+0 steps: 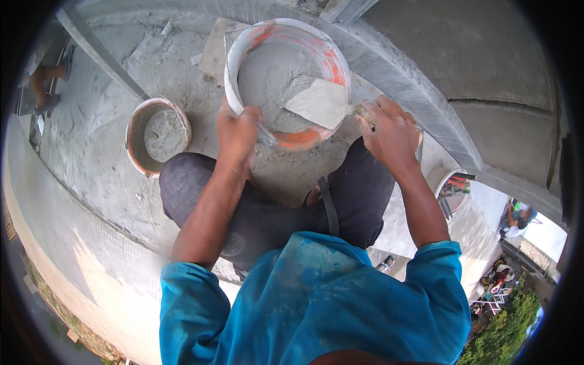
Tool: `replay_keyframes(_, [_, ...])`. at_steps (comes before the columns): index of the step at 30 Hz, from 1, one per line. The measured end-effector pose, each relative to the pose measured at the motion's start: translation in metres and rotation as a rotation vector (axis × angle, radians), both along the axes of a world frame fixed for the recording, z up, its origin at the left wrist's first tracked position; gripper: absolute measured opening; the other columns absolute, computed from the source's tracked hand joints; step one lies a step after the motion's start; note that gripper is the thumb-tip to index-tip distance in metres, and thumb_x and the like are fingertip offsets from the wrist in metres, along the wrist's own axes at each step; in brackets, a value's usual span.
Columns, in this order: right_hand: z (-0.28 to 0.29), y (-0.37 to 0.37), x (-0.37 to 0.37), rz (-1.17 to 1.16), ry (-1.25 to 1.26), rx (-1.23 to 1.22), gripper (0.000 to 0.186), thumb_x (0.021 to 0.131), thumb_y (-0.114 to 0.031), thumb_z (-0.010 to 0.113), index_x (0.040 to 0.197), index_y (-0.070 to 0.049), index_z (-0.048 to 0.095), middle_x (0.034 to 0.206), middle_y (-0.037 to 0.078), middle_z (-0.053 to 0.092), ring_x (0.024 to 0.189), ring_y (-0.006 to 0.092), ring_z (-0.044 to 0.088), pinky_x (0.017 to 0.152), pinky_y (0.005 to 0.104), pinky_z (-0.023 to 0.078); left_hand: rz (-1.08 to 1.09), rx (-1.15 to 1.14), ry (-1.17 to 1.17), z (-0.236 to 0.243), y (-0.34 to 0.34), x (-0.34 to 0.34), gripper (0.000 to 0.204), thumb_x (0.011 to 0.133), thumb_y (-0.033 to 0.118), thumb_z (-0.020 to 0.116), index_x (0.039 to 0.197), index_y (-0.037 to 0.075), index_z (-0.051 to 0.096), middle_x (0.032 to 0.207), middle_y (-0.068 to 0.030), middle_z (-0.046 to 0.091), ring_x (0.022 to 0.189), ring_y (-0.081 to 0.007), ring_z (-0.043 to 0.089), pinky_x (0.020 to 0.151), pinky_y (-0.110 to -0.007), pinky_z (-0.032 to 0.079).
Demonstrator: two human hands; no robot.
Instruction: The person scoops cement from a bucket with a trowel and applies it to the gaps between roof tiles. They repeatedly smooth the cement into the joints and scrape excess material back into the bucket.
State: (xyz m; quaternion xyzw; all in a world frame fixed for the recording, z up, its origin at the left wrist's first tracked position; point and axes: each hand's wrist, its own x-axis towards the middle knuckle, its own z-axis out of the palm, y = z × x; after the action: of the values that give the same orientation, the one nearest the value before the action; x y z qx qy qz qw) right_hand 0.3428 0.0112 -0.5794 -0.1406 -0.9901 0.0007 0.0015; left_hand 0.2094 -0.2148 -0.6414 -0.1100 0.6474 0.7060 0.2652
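A round bucket [302,141], white and orange with smears of cement, stands in front of my knees. Grey cement powder or mix [274,67] fills much of it. My left hand [238,129] is closed on the bucket's near left rim, slightly blurred. In my right hand [389,129] is the handle of a pointing trowel [321,103]. Its flat, cement-coated blade lies over the right part of the bucket, tip toward the middle, partly above the mix. Whether the blade touches the mix I cannot tell.
A smaller bucket [135,137] with wet grey mix stands to the left, beside a long metal bar [100,52]. A board [218,48] lies behind the large bucket. To the right is a bucket of tools [453,188]. Another person's legs [39,88] show far left.
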Motion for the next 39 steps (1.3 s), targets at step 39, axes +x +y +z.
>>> replay_keyframes(39, [-0.001, -0.017, -0.020, -0.063, 0.012, 0.025, 0.026, 0.086, -0.029, 0.071, 0.109, -0.016, 0.072, 0.102, 0.005, 0.064, 0.102, 0.0255, 0.064, 0.084, 0.0428, 0.050, -0.072, 0.001, 0.036, -0.012, -0.016, -0.030, 0.046, 0.078, -0.003, 0.056, 0.124, -0.006, 0.052, 0.098, -0.0102, 0.057, 0.081, -0.0208, 0.060, 0.061, -0.037, 0.055])
